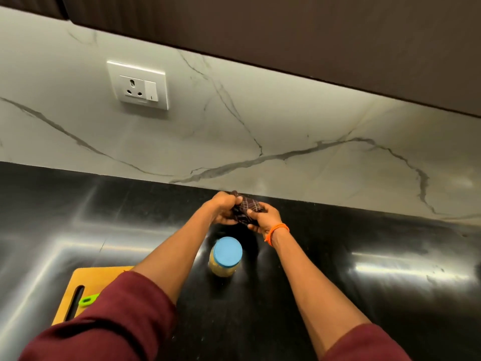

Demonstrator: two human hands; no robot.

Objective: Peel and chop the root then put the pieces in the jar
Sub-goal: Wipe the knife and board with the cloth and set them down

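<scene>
Kitchen setting: glossy black countertop (338,295) w/ strong light reflections, meeting a white marble-look backsplash (260,121) w/ grey veins; dark cabinet underside (312,35) runs across the top. White wall socket w/ switch (138,86) sits on the backsplash, upper left. Both arms reach fwd from the bottom of the frame, maroon sleeves pushed up past the elbows. Left hand (221,209) and right hand (265,217) meet near the back edge of the counter, just in front of the backsplash, both clutching a dark checked cloth (246,208) bunched between them; left fingers curl over the cloth's left side, right thumb and fingers pinch its right side. Orange thread band (277,231) wraps the right wrist. Jar (225,256) stands upright on the counter between the two forearms, nearer the camera than the hands, blue lid on, pale yellowish contents showing through the clear wall; neither hand touches it. Wooden cutting board (91,280) lies at lower left, partly hidden by the left sleeve, w/ a slot handle near its left edge. Bright green tool handle (88,300) pokes out on the board beside the sleeve; the rest of it is covered, so can't tell what tool it is. No whole root is visible.
</scene>
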